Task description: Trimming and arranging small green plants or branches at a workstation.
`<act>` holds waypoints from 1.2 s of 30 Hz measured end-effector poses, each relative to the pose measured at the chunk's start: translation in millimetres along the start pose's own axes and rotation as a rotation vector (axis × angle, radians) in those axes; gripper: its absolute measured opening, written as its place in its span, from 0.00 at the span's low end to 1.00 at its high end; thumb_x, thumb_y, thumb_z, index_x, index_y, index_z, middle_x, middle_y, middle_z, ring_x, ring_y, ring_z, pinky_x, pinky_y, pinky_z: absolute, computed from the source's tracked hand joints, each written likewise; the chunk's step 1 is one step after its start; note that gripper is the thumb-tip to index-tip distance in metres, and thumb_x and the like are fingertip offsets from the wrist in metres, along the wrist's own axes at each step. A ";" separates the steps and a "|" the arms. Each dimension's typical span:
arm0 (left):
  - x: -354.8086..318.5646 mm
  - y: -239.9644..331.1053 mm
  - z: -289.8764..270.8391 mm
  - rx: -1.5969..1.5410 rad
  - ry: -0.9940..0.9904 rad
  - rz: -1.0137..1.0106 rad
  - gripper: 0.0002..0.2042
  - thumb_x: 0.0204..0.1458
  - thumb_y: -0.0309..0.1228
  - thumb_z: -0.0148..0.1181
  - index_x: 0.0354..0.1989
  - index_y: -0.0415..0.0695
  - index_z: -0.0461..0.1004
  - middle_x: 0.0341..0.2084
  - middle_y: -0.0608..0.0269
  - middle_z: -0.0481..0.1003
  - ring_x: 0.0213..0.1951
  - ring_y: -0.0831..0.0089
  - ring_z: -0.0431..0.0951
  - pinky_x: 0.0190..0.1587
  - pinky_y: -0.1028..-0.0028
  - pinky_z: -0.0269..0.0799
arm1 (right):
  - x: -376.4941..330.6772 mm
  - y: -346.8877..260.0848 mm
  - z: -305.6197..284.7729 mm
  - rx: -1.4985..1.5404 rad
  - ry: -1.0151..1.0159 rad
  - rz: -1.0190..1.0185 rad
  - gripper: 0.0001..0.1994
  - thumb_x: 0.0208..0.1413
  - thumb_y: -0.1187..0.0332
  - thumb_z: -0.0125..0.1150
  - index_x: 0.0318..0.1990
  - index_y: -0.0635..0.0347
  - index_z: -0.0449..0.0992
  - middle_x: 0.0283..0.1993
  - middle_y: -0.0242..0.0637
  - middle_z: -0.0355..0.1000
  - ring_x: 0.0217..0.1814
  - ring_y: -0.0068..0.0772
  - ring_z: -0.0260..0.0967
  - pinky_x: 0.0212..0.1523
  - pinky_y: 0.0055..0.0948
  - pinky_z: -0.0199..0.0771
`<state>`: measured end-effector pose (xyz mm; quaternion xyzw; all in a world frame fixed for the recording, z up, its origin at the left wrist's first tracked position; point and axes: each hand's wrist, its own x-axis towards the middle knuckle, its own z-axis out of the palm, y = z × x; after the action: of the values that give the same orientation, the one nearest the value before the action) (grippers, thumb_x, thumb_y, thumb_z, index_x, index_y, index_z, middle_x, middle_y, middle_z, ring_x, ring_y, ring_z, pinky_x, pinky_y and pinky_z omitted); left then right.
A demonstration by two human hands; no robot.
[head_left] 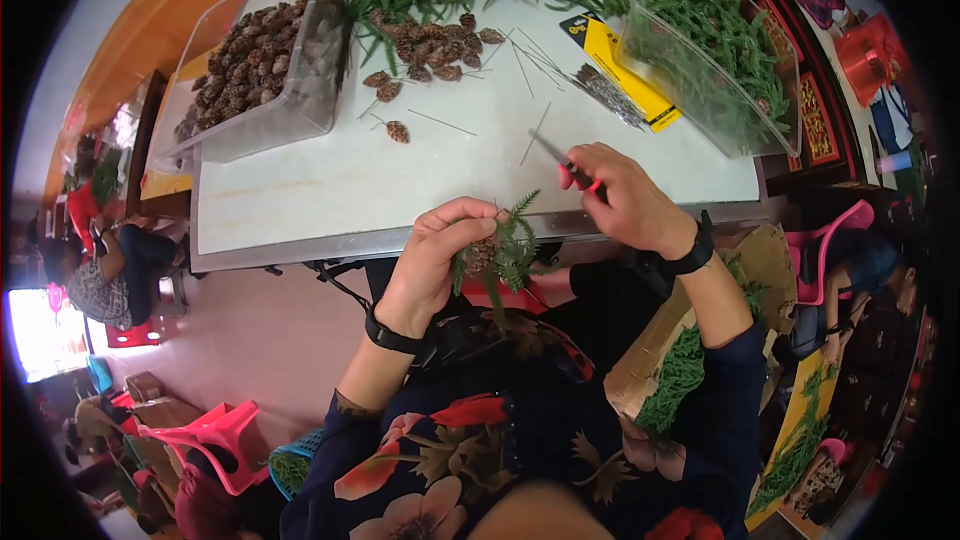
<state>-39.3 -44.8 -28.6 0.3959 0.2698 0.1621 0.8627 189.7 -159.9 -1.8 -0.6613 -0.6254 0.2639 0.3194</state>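
My left hand [451,250] is closed, pinching a brown pine cone [482,256] together with a green artificial fir sprig [517,252] in front of the table's near edge. My right hand [632,198] is closed around the handles of a small tool with red-and-black grips and a slim, tapered metal tip [552,149]; whether it is scissors or pliers I cannot tell. The tool points up and left, over the table, apart from the sprig. Beyond its tip lies a thin wire [535,133]. Farther off are loose pine cones [430,48] and several more wires [441,121].
A clear plastic bin [322,110] of pine cones stands at the far left of the white table [270,190]. Another clear bin [700,85] holds green sprigs at the right, beside a yellow packet [640,90] with thin metal pieces. A cardboard box [640,365] is near my right arm.
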 end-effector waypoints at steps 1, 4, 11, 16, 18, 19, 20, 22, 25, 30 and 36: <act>0.7 0.1 0.6 -0.011 -0.041 -0.025 0.06 0.52 0.22 0.53 0.37 0.37 0.75 0.34 0.62 0.77 0.34 0.78 0.75 0.41 0.77 0.70 | -1.1 -1.0 1.3 -0.035 -0.010 -0.044 0.14 0.44 0.80 0.52 0.42 0.60 0.66 0.35 0.43 0.65 0.37 0.46 0.66 0.36 0.36 0.67; 0.9 0.1 -1.1 -0.139 -0.144 -0.113 0.07 0.52 0.23 0.52 0.37 0.37 0.74 0.34 0.60 0.76 0.34 0.75 0.75 0.42 0.76 0.71 | -5.1 -1.4 4.9 -0.106 -0.031 -0.126 0.15 0.43 0.80 0.54 0.41 0.58 0.67 0.36 0.42 0.66 0.39 0.47 0.66 0.37 0.40 0.69; 2.5 -5.5 -2.5 -0.327 -0.290 -0.206 0.07 0.52 0.24 0.51 0.36 0.36 0.74 0.33 0.59 0.77 0.35 0.70 0.77 0.43 0.74 0.72 | -3.8 -3.4 13.0 -0.092 -0.085 -0.258 0.18 0.38 0.81 0.56 0.41 0.56 0.68 0.38 0.38 0.66 0.41 0.45 0.67 0.36 0.36 0.71; -0.3 -2.6 2.4 -0.404 -0.357 -0.261 0.08 0.51 0.24 0.52 0.36 0.35 0.74 0.32 0.58 0.77 0.34 0.70 0.77 0.41 0.73 0.73 | 3.8 -4.2 14.2 -0.090 -0.067 -0.348 0.18 0.37 0.81 0.56 0.40 0.56 0.68 0.37 0.36 0.66 0.42 0.45 0.67 0.35 0.36 0.71; -3.3 1.0 7.9 -0.438 -0.366 -0.277 0.08 0.51 0.24 0.52 0.36 0.34 0.73 0.32 0.58 0.77 0.33 0.70 0.77 0.41 0.72 0.73 | 7.2 -1.6 15.4 -0.109 -0.039 -0.418 0.17 0.38 0.76 0.61 0.40 0.57 0.68 0.36 0.38 0.65 0.37 0.43 0.67 0.33 0.37 0.70; -5.7 5.2 12.1 -0.425 -0.330 -0.290 0.08 0.51 0.24 0.52 0.37 0.34 0.73 0.32 0.58 0.77 0.32 0.70 0.77 0.40 0.73 0.74 | 8.7 -1.4 16.1 -0.118 -0.024 -0.453 0.17 0.39 0.73 0.63 0.40 0.57 0.68 0.35 0.38 0.65 0.35 0.43 0.67 0.32 0.37 0.69; -7.9 9.0 15.8 -0.412 -0.295 -0.302 0.08 0.51 0.24 0.52 0.37 0.34 0.74 0.32 0.57 0.77 0.32 0.70 0.77 0.39 0.73 0.74 | 8.9 -2.5 16.1 -0.116 -0.027 -0.454 0.17 0.39 0.73 0.63 0.40 0.57 0.68 0.35 0.38 0.65 0.35 0.43 0.67 0.32 0.37 0.69; -8.5 8.7 13.5 -0.400 -0.258 -0.313 0.08 0.51 0.23 0.52 0.38 0.34 0.74 0.32 0.57 0.77 0.31 0.71 0.77 0.38 0.73 0.74 | 6.6 -7.1 13.9 -0.097 -0.083 -0.346 0.16 0.38 0.75 0.60 0.38 0.57 0.69 0.33 0.39 0.67 0.36 0.46 0.68 0.33 0.38 0.70; -3.7 1.0 1.3 -0.260 -0.153 -0.181 0.08 0.51 0.23 0.55 0.38 0.34 0.74 0.32 0.60 0.78 0.30 0.76 0.77 0.36 0.76 0.73 | -0.1 -12.0 12.6 -0.105 -0.129 -0.219 0.15 0.37 0.75 0.60 0.38 0.58 0.69 0.32 0.40 0.68 0.36 0.49 0.68 0.33 0.39 0.70; -5.6 0.7 5.0 0.417 0.106 0.075 0.06 0.52 0.21 0.55 0.37 0.35 0.76 0.30 0.62 0.77 0.30 0.79 0.75 0.35 0.78 0.72 | -20.0 -28.2 24.7 -0.142 -0.162 0.098 0.17 0.36 0.71 0.62 0.38 0.61 0.69 0.30 0.46 0.69 0.34 0.54 0.68 0.33 0.42 0.69; -5.9 -1.3 14.0 0.204 0.118 0.099 0.04 0.52 0.22 0.57 0.34 0.35 0.76 0.29 0.66 0.77 0.28 0.82 0.73 0.33 0.82 0.69 | -19.6 -24.4 18.6 -0.112 -0.085 0.091 0.16 0.37 0.72 0.62 0.38 0.61 0.69 0.31 0.45 0.68 0.35 0.53 0.68 0.34 0.42 0.69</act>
<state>-35.7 -56.9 -20.0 0.4842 0.3150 0.1994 0.7915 158.3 -177.3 3.4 -0.6940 -0.6216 0.2706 0.2425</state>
